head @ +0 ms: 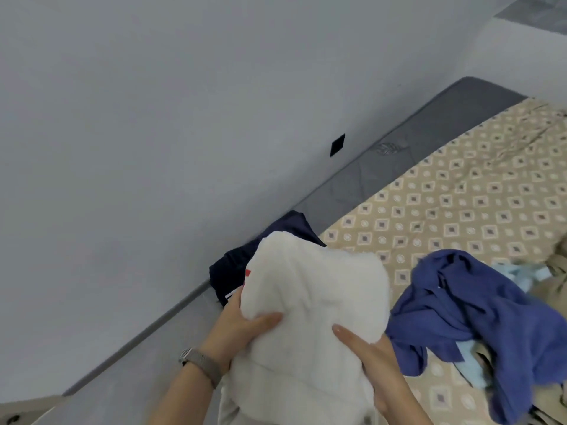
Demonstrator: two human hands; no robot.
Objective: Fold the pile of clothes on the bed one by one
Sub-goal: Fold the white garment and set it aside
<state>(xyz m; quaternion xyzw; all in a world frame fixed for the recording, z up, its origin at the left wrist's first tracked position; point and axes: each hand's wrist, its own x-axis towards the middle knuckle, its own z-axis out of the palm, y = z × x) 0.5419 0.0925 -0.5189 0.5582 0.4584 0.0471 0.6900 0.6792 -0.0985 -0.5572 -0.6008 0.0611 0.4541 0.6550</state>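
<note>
1. Both hands clamp one white garment [316, 302], left hand [242, 329] and right hand [374, 360] thumbs on top, held above the bed [460, 204] edge.
2. Judged best: keep the folded bundle pinched flat, then set it squarely on the dark navy garment [233, 271] (apparently a folded stack).
3. Unfolded pile: one blue garment [466, 317], one light-blue piece [518, 274], some beige cloth [555, 286].

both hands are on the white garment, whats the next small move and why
Probably lower the white garment onto the dark folded clothes by the wall. Left hand and right hand hold it bundled just above them, while the blue shirt lies unfolded.
</note>
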